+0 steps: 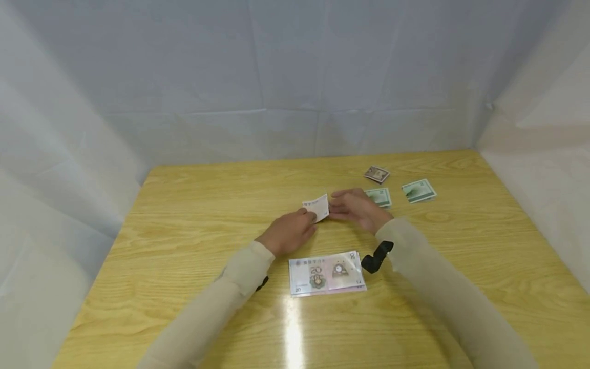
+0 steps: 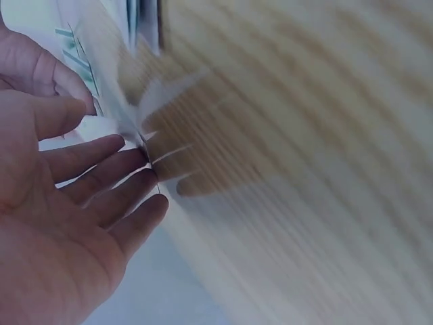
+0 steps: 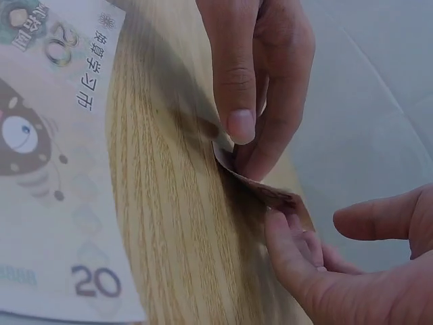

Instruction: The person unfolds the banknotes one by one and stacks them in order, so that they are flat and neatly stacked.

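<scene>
My left hand (image 1: 288, 231) pinches a small folded pale banknote (image 1: 317, 207) between thumb and fingers, just above the wooden table. The right hand (image 1: 357, 207) is at the note's right edge, its fingertips touching or very near it. In the right wrist view the left hand (image 3: 260, 81) has its thumb over the folded note (image 3: 260, 189), while the right hand (image 3: 352, 271) holds its thumb apart from the fingers. Nearer the body lies a flat stack of 20 banknotes (image 1: 327, 274), also large in the right wrist view.
Two folded green notes lie on the right, one (image 1: 380, 197) just behind my right hand and another (image 1: 418, 190) farther right. A small folded brown note (image 1: 377, 174) rests near the table's back edge. Pale cloth hangs behind and beside the table (image 1: 184, 205).
</scene>
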The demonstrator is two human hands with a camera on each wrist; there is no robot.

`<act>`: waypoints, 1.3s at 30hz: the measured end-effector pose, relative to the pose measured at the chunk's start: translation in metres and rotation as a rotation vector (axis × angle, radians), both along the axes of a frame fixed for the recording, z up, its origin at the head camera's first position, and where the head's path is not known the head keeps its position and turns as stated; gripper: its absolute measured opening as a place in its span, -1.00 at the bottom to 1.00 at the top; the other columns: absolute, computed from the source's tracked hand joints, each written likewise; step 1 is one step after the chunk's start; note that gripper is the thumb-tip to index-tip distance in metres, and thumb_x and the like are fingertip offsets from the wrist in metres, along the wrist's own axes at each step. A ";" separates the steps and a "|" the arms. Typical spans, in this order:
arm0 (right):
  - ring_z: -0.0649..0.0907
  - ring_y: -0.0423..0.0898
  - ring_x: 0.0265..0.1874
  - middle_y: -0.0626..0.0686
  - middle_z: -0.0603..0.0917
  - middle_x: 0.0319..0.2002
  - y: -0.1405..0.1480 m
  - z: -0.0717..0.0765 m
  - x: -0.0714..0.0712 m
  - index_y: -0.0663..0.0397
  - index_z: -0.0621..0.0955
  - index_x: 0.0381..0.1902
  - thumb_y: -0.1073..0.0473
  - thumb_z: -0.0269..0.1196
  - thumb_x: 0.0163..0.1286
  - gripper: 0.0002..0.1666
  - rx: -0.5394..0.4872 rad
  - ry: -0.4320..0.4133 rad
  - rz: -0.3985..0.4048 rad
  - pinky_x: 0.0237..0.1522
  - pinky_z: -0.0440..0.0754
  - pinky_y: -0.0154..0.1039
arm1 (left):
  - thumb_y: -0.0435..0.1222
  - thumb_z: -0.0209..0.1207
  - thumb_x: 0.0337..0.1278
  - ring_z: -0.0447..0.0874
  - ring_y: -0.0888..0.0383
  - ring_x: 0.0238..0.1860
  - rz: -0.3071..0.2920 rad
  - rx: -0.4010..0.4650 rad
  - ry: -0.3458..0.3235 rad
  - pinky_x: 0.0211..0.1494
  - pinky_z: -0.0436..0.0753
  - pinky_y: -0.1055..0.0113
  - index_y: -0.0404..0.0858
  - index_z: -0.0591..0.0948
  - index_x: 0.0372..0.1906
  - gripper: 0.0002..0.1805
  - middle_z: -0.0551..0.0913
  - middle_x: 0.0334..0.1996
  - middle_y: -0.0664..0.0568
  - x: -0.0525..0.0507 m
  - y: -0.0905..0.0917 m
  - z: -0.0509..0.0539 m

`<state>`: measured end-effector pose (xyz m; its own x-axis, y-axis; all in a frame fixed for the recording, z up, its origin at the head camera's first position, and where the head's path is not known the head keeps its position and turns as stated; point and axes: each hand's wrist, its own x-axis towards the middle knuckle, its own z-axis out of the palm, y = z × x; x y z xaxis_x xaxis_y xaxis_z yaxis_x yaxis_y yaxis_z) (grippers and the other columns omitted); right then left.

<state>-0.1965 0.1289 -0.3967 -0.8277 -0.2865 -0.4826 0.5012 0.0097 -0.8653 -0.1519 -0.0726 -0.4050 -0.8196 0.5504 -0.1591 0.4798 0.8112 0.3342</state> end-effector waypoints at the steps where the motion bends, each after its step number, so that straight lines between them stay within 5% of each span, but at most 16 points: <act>1: 0.53 0.22 0.28 0.39 0.45 0.32 0.000 0.000 0.001 0.41 0.25 0.47 0.41 0.05 0.53 -0.40 -0.012 0.000 0.006 0.27 0.57 -0.11 | -0.17 -0.04 0.61 0.65 -0.01 0.04 -0.004 0.007 0.009 0.14 0.66 0.13 -0.32 0.48 0.33 -0.57 0.60 0.09 -0.15 0.002 0.000 0.001; 8: 0.55 0.17 0.26 0.35 0.49 0.31 -0.002 -0.002 0.011 0.41 0.36 0.41 0.41 -0.03 0.56 -0.50 -0.066 0.000 0.057 0.26 0.59 -0.09 | -0.15 -0.07 0.62 0.52 -0.10 0.28 -0.014 0.094 -0.014 0.31 0.57 0.08 -0.28 0.25 0.55 -0.44 0.44 0.34 -0.26 0.014 -0.001 0.002; 15: 0.61 0.13 0.18 0.36 0.49 0.31 -0.002 -0.001 0.022 0.40 0.35 0.42 0.42 -0.01 0.55 -0.48 -0.111 0.032 0.102 0.22 0.62 -0.13 | -0.10 -0.08 0.62 0.41 -0.05 0.40 0.108 0.334 -0.113 0.43 0.44 0.09 -0.34 0.35 0.48 -0.45 0.44 0.40 -0.18 0.019 -0.002 0.000; 22: 0.67 0.06 0.09 0.35 0.51 0.27 -0.002 0.005 0.034 0.37 0.36 0.43 0.47 0.05 0.48 -0.43 -0.154 0.053 0.133 0.23 0.61 -0.14 | -0.02 0.05 0.54 0.73 0.05 0.06 0.289 0.606 -0.185 0.11 0.71 0.18 -0.30 0.58 0.29 -0.49 0.64 0.21 -0.11 0.025 0.002 0.005; 27: 0.65 0.07 0.15 0.34 0.49 0.30 -0.001 0.011 0.042 0.36 0.35 0.44 0.43 0.07 0.51 -0.43 -0.152 0.086 0.171 0.28 0.57 -0.09 | 0.01 0.19 0.42 0.73 0.13 0.02 0.395 0.721 -0.151 0.08 0.71 0.21 -0.21 0.75 0.03 -0.60 0.75 0.00 0.02 0.028 0.004 0.008; 31: 0.60 0.09 0.22 0.31 0.47 0.34 -0.001 0.016 0.046 0.34 0.34 0.46 0.40 0.07 0.54 -0.44 -0.134 0.103 0.209 0.27 0.58 -0.11 | -0.04 0.29 0.34 0.74 0.14 -0.05 0.443 0.803 -0.155 -0.03 0.75 0.24 -0.21 0.79 -0.11 -0.68 0.78 -0.14 0.05 0.030 0.003 0.010; 39: 0.60 0.10 0.20 0.23 0.49 0.30 -0.001 0.021 0.055 0.24 0.41 0.43 0.30 0.28 0.45 -0.37 -0.017 0.220 0.259 0.30 0.55 0.02 | -0.21 0.31 0.34 0.80 0.07 -0.19 0.467 1.001 -0.304 -0.09 0.78 0.21 -0.31 0.77 -0.13 -0.78 0.79 -0.22 -0.05 0.036 -0.001 0.017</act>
